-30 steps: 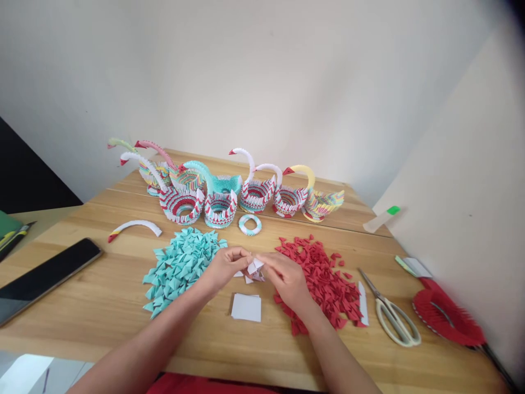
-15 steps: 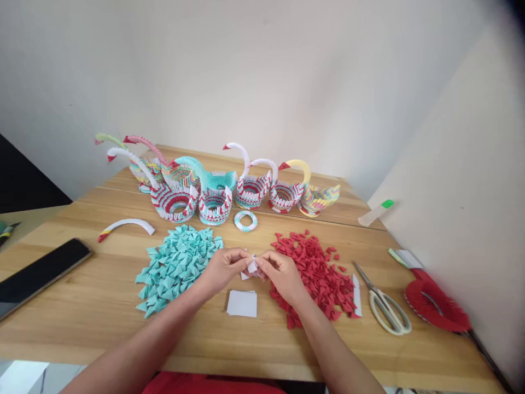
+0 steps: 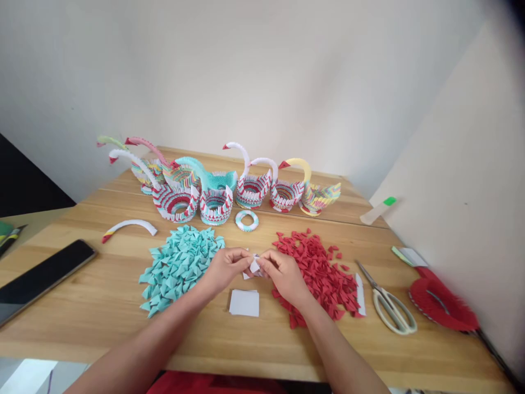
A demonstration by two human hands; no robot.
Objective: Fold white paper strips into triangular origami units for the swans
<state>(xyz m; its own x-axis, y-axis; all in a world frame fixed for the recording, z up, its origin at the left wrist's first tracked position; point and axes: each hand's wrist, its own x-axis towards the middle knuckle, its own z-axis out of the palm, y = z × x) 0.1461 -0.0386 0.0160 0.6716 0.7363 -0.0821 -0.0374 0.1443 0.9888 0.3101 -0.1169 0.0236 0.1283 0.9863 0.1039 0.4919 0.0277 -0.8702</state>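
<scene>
Between the fingertips of both hands is a small folded piece of white paper (image 3: pixel 255 265). My left hand (image 3: pixel 226 268) pinches it from the left, and my right hand (image 3: pixel 285 273) pinches it from the right. More white paper lies partly hidden behind and under my fingers. Just in front of the hands, nearer the table's front edge, sits a stack of white paper slips (image 3: pixel 244 303). A heap of turquoise folded paper triangles (image 3: pixel 180 271) spreads beside my left hand. Red folded paper triangles (image 3: pixel 324 273) are heaped by my right hand and wrist.
Several paper swans (image 3: pixel 176 202) stand along the back, with a white-and-turquoise paper ring (image 3: pixel 246 220) before them. A curved white paper neck (image 3: pixel 130 225) and a phone (image 3: pixel 45 279) lie left. Scissors (image 3: pixel 389 303) and a red paper piece (image 3: pixel 443 303) lie right.
Both hands keep their pinch on the white paper, with hardly any shift of the fingers. The whole view has moved slightly.
</scene>
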